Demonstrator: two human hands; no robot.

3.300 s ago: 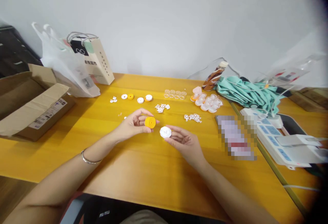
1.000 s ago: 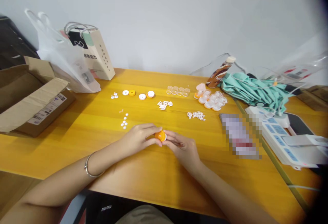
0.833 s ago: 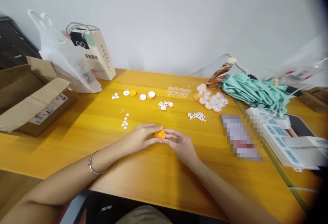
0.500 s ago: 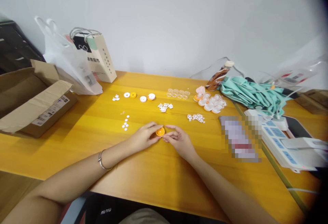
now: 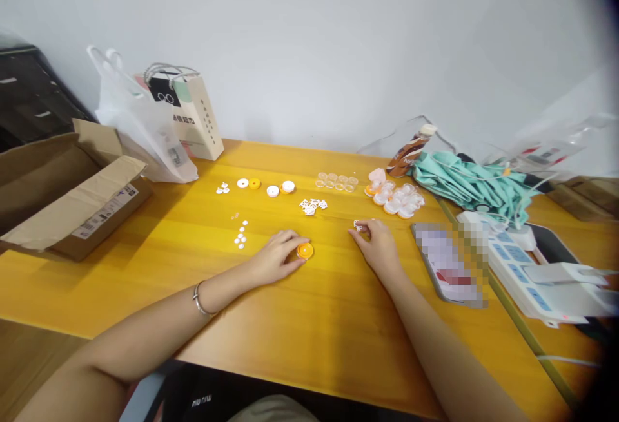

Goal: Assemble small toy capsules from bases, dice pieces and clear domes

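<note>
My left hand (image 5: 276, 259) is closed around a small orange round cup (image 5: 305, 251), thumb and forefinger on its rim. The cup stands on the table with its open side up. To the right, my right hand (image 5: 380, 248) reaches over white lattice pieces (image 5: 357, 224), its thumb and forefinger curved and a little apart at one of them. Most of that group is hidden under the hand. Between the hands and further back lies another pile of white lattice pieces (image 5: 313, 206). Small white discs (image 5: 242, 239) are scattered left of my left hand.
Behind are white and orange round parts (image 5: 254, 183), clear cups (image 5: 337, 182) and clear-topped orange pieces (image 5: 396, 198). A phone (image 5: 447, 264), power strip (image 5: 520, 267), bottle (image 5: 411, 150) and green folded umbrella (image 5: 474, 180) stand right; an open carton (image 5: 106, 212) and bags (image 5: 145, 129) left.
My right hand has left the orange cup and moved right to the white lattice pieces. My left hand still holds the cup. The view has shifted slightly.
</note>
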